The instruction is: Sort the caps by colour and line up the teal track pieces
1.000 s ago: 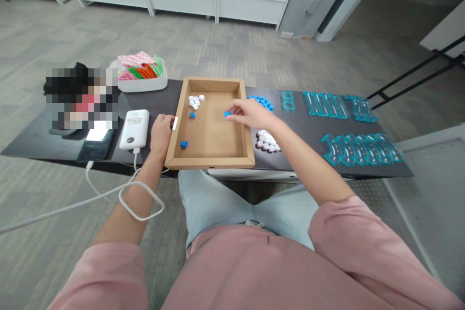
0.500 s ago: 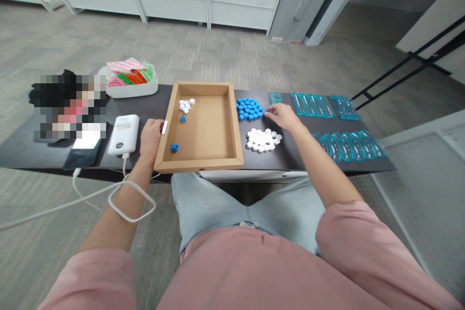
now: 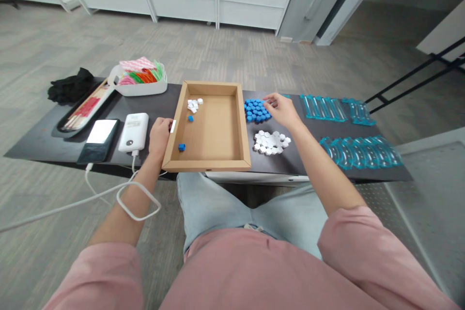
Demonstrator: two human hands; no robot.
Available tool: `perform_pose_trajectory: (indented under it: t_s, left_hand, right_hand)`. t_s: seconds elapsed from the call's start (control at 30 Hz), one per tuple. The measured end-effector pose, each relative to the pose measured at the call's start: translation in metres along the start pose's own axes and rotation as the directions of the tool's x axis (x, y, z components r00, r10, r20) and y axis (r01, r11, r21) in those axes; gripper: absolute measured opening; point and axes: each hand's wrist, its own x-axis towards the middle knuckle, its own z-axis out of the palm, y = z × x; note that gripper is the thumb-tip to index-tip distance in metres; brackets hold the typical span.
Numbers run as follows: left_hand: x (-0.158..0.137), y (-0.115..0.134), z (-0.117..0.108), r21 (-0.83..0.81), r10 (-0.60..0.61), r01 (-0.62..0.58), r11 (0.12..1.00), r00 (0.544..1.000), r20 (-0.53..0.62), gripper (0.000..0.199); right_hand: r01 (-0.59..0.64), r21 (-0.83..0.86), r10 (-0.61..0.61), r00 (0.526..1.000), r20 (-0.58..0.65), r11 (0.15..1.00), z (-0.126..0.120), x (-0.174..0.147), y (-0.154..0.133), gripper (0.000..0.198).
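Note:
My left hand grips the left wall of a shallow cardboard tray, fingers curled at its edge beside a white label. Inside the tray lie a small group of white pieces and two blue pieces, one near them and one near the front left corner. My right hand is just right of the tray, fingertips apart at the right edge of a cluster of blue hexagonal pieces. No piece shows between them. White hexagonal pieces form another cluster nearer to me.
Teal-edged clear plastic parts lie in rows at right, with curved ones in front. Left are a power bank with a cable, a phone, a dark tray of sticks, black cloth and a white basket.
The view has shifted, so the table sits farther right. My right hand has moved slightly left and away from me; the blue piece at its fingertips now appears to be among the cluster.

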Motion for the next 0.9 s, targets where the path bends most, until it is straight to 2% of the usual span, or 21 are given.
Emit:
perform_pose_trajectory:
  t_s: [0.1, 0.2, 0.27, 0.37, 0.43, 0.5, 0.6, 0.67, 0.77, 0.9]
  left_hand:
    - [0.0, -0.001, 0.001, -0.008, 0.004, -0.004, 1.0, 1.0, 0.003, 0.028]
    - [-0.001, 0.001, 0.001, -0.007, 0.01, -0.01, 1.0, 1.0, 0.002, 0.03]
    - [-0.001, 0.003, 0.002, -0.009, 0.01, -0.01, 1.0, 1.0, -0.005, 0.03]
    - [-0.002, 0.005, 0.003, -0.016, 0.003, -0.004, 1.0, 1.0, -0.026, 0.03]
    - [-0.002, 0.006, 0.003, -0.024, 0.004, -0.005, 1.0, 0.999, -0.039, 0.031]
    - [-0.003, 0.007, 0.004, -0.028, 0.006, -0.007, 1.0, 0.999, -0.039, 0.031]
    - [-0.003, 0.007, 0.003, -0.016, 0.007, -0.007, 1.0, 1.0, -0.025, 0.03]
    - [-0.003, 0.005, 0.001, -0.008, 0.005, -0.005, 1.0, 1.0, -0.013, 0.031]
    - [0.0, 0.002, 0.0, 0.011, -0.005, 0.005, 1.0, 1.0, -0.001, 0.032]
    - [0.004, 0.0, -0.001, 0.068, -0.018, 0.017, 0.998, 1.0, 0.008, 0.034]
  right_hand:
    - [0.197, 0.065, -0.205, 0.97, 0.131, 0.978, 0.039, 0.028, -0.053, 0.027]
    - [0.351, 0.05, -0.35, 0.893, 0.283, 0.935, 0.093, 0.061, -0.11, 0.032]
    - [0.372, -0.04, -0.332, 0.867, 0.371, 0.927, 0.126, 0.08, -0.142, 0.039]
    - [0.323, -0.201, -0.198, 0.86, 0.47, 0.925, 0.16, 0.096, -0.175, 0.041]
    - [0.316, -0.259, -0.144, 0.843, 0.519, 0.913, 0.169, 0.096, -0.188, 0.039]
    - [0.345, -0.263, -0.151, 0.818, 0.555, 0.901, 0.168, 0.091, -0.193, 0.036]
    - [0.39, -0.179, -0.241, 0.807, 0.538, 0.903, 0.145, 0.08, -0.183, 0.029]
    - [0.388, -0.074, -0.309, 0.823, 0.478, 0.919, 0.113, 0.072, -0.164, 0.025]
    - [0.334, 0.061, -0.333, 0.872, 0.359, 0.941, 0.044, 0.052, -0.119, 0.021]
    - [0.197, 0.052, -0.204, 0.953, 0.225, 0.979, -0.053, 0.006, -0.049, 0.031]
